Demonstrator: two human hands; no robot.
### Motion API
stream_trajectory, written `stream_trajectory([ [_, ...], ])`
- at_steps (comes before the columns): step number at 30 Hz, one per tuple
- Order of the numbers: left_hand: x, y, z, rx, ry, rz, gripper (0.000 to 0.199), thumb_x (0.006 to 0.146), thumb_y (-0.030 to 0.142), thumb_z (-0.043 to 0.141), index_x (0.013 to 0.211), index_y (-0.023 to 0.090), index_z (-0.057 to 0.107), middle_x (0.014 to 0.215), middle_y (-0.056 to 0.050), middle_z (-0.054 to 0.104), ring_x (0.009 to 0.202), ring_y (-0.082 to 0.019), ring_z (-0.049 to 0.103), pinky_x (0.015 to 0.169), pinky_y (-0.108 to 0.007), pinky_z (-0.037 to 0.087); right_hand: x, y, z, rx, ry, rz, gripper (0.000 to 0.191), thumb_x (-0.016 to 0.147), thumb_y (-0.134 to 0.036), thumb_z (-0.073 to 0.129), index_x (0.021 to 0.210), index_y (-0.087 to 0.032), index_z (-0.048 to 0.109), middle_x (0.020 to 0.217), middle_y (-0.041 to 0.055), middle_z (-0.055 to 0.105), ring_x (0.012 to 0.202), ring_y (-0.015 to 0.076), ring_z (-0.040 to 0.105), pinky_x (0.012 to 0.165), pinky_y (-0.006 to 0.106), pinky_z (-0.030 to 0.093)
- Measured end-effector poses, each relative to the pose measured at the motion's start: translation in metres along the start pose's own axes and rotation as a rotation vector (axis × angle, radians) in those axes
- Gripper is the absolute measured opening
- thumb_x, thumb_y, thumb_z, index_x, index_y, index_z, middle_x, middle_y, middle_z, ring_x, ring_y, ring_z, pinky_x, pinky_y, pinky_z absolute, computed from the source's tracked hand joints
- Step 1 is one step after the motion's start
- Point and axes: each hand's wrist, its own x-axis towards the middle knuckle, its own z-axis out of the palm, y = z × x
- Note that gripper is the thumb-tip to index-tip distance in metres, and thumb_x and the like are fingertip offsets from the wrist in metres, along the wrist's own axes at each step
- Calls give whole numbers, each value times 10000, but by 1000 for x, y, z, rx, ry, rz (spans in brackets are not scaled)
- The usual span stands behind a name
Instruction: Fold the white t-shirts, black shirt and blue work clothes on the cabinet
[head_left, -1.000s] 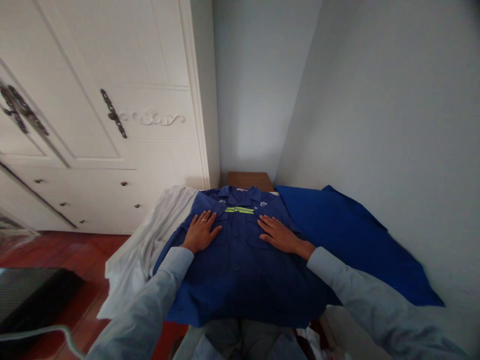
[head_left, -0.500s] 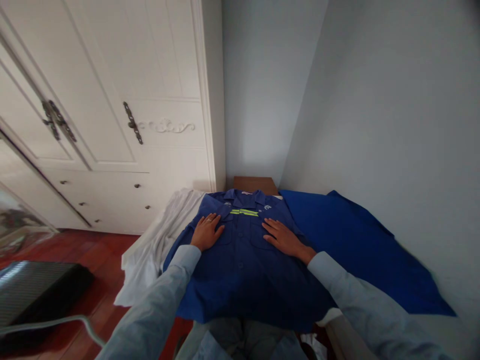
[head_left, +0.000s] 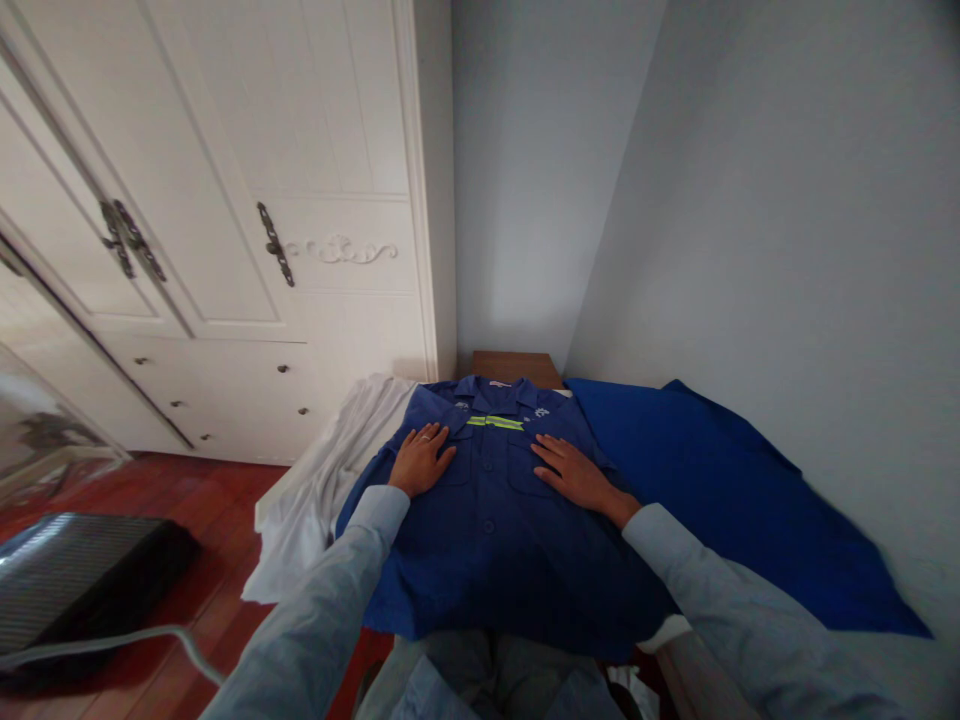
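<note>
A dark blue work shirt [head_left: 480, 540] lies spread out, front side up, its collar at the far end and its hem hanging towards me. Yellow-green reflective strips cross the chest, with a small white emblem on either side. On the left chest area my left hand [head_left: 421, 460] rests flat, fingers stretched forward, a ring on one finger. My right hand [head_left: 577, 474] lies palm down over the opposite chest pocket, its fingers spread and pointing inward. Neither hand grips the fabric.
White cloth [head_left: 315, 500] drapes beside the shirt on the left. A bright blue cloth [head_left: 697, 490] lies to the right along the wall. Behind the collar stands a brown wooden piece [head_left: 516, 367]. A white wardrobe [head_left: 345, 330], a black ridged case [head_left: 90, 580] and a grey cable [head_left: 150, 634] are at left.
The whole view has shifted slightly, so everything appears a little further right. Both hands stay flat on the shirt in nearly the same places.
</note>
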Motion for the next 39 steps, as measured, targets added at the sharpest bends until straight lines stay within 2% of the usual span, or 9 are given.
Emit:
stream_trajectory([
  [8,2,-4,3,-29,-18,4,587,1015,543,380,1472,201,518,1544,-137,488,1473,-277,391,1213,-504,291,1,2,-2,-3,-41,-7,623,1035,-568,326,1531,-215,461,1613,125,373,1495,305,344,1227,562,271],
  [20,3,-4,4,33,-28,5,620,1016,537,371,1508,174,468,1566,-148,456,1480,-286,376,1223,-494,271,0,1,-6,-2,-79,-8,683,1034,-605,279,1550,-183,424,1632,135,335,1517,289,298,1244,528,236],
  [26,2,-3,4,34,-33,4,639,1017,542,355,1514,154,457,1570,-160,447,1483,-287,371,1224,-487,267,0,2,-8,16,-100,-5,695,1026,-629,278,1565,-207,398,1642,117,312,1525,287,276,1248,528,221],
  [33,2,-3,5,2,-10,3,599,1009,530,386,1498,198,483,1555,-140,474,1475,-286,387,1219,-496,277,-1,3,-7,24,-90,-5,678,1022,-631,299,1570,-241,389,1643,95,317,1523,293,281,1247,538,227],
  [39,2,-2,3,-8,-22,-5,618,1009,528,389,1497,159,483,1558,-155,465,1474,-288,387,1223,-490,274,0,3,-6,7,-82,3,705,1020,-640,288,1557,-199,413,1635,125,331,1521,287,289,1248,524,226],
])
